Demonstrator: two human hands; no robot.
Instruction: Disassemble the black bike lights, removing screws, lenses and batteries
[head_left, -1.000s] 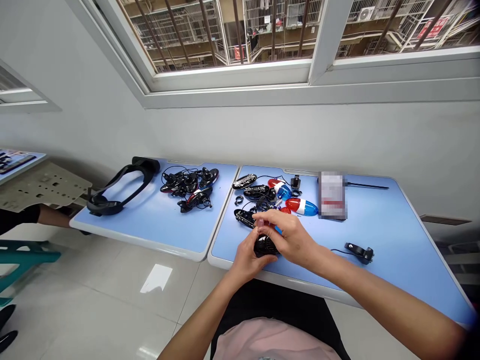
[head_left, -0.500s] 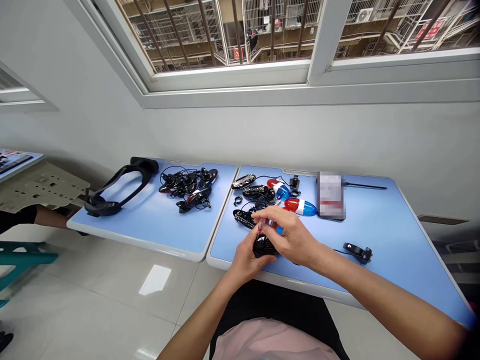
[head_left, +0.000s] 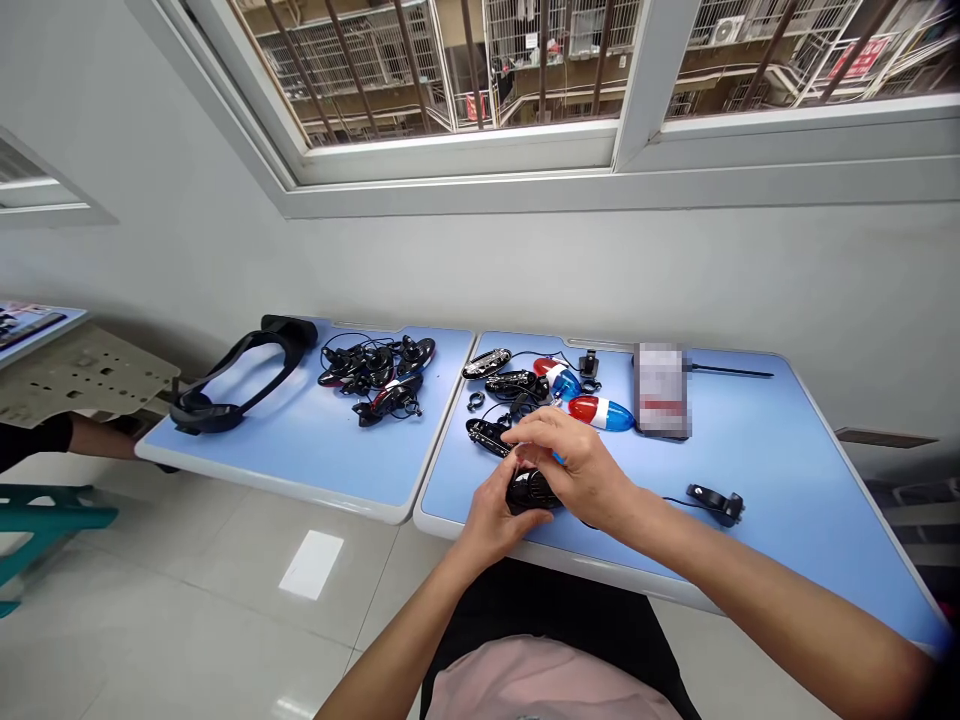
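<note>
Near the front edge of the right-hand table, my left hand (head_left: 489, 520) is closed around a glossy black slotted housing (head_left: 534, 489), thumb along its near side. My right hand (head_left: 581, 470) is over the housing's far end, its fingers curled down in a pinch beside the left fingertips. Between the fingertips only a sliver of something clear and reddish shows; its kind is hidden. Just beyond the hands lie black shells (head_left: 516, 386) with cables, a black shell half (head_left: 487, 436), and a red, white and blue capsule-shaped lamp cover (head_left: 601, 413).
A dark device with a blurred face (head_left: 661, 392) and a thin antenna stands at the back. A black clamp (head_left: 716, 505) with a cable lies right. On the left table (head_left: 300, 460) are a black headband (head_left: 240, 375) and a cluster of black units (head_left: 379, 375). A person's leg shows far left.
My right fingers have shifted slightly and curled lower over the housing, covering most of the small clear and red piece that showed before. My left hand stays on the housing.
</note>
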